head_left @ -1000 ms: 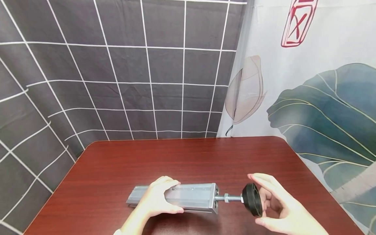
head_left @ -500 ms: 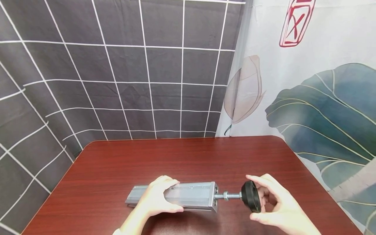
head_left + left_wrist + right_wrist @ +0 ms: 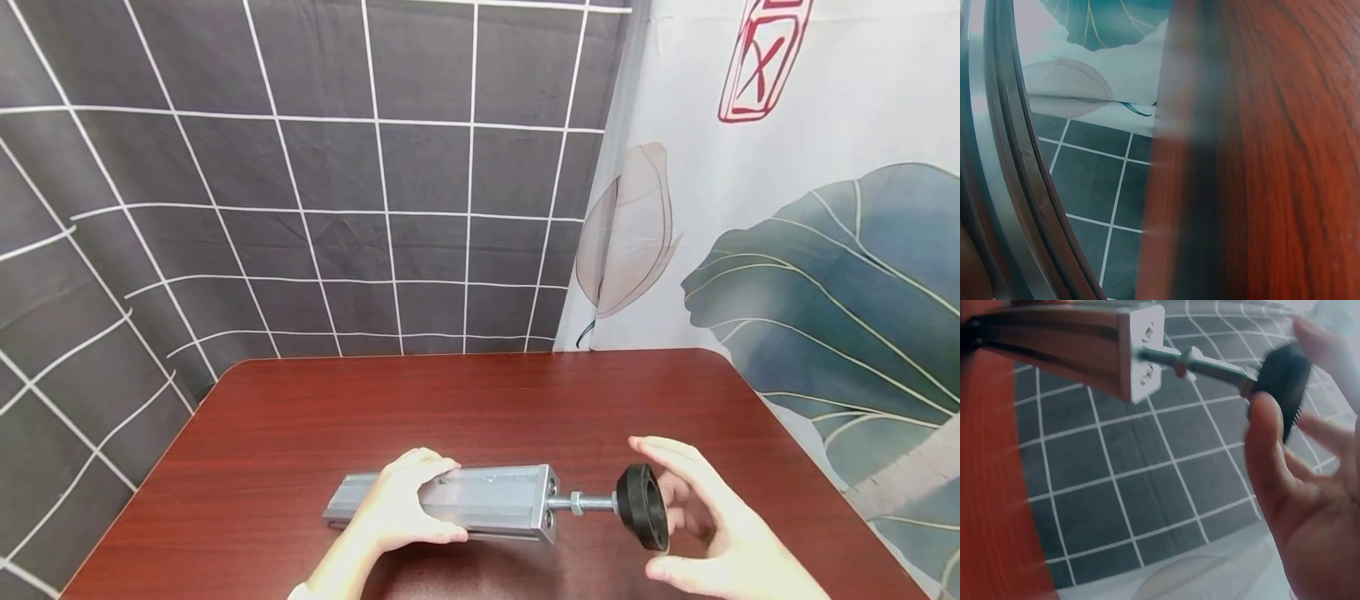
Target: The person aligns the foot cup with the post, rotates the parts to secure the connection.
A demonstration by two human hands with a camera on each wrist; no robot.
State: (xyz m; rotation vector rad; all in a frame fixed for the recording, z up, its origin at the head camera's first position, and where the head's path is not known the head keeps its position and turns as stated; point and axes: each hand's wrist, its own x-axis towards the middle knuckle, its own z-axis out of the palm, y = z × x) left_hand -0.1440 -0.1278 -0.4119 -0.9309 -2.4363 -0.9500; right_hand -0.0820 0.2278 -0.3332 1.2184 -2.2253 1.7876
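In the head view, the left hand [image 3: 408, 504] grips the metal bar [image 3: 495, 500] across its middle, thumb on the near side and fingers over the far one, probably to steady it while the other hand is at its end. A bolt [image 3: 597, 503] with a nut [image 3: 576, 502] partway along juts from the bar's right end and carries a black foot [image 3: 641, 507], its wide face towards the right hand [image 3: 708, 508]. That hand's thumb and forefinger are spread apart above and below the rim, with slight gaps showing, a pose that looks suited to turning something round. The bar lies across the near half of the table [image 3: 480, 408], with wood running on to the far edge, well apart from it. The table's right edge slopes down beyond the right hand.

In the left wrist view, the bar rises along the left side, and cloth [image 3: 1088, 172] shows between it and the table, so this part seems lifted. I cannot tell the left fingers' hold here.

In the right wrist view, the thumb overlaps the blurred foot and the other fingers spread behind it; whether any touch, I cannot tell. Cloth backs the bolt, with room around its shaft.
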